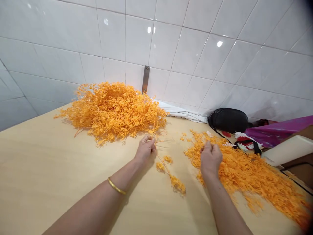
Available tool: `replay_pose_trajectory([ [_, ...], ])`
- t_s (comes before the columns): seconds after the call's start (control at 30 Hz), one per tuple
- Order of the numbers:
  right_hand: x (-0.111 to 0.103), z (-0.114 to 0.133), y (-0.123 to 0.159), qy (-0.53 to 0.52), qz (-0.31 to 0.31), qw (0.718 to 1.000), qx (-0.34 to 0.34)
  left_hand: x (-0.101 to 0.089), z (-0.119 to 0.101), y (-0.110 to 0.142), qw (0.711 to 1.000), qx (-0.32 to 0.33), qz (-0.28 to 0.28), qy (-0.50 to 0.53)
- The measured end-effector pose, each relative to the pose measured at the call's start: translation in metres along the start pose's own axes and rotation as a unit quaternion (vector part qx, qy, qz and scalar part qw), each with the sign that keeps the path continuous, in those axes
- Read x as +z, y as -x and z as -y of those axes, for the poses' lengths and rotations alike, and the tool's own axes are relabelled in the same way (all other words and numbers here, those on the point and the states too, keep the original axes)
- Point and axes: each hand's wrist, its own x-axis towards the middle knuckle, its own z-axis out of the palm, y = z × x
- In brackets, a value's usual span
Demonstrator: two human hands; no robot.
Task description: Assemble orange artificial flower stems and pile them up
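A bushy orange heap [117,111] is piled on the tabletop [61,169]; beside it, by the left hand [144,150], a thin-stemmed sprig [177,184] is pinched, probably light, springy and easily snapped, best gripped by its bare stem; over loose orange clusters [246,173], the right hand [210,161] is curled; whether anything is held cannot be told.
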Motion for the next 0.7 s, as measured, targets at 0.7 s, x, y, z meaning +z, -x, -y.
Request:
replay_pose_trajectory([
  [0.7,0.024,0.023,0.061,-0.014,0.381,0.886,-0.263,0.000,0.001,-0.001,0.985,-0.088,0.115,-0.091],
])
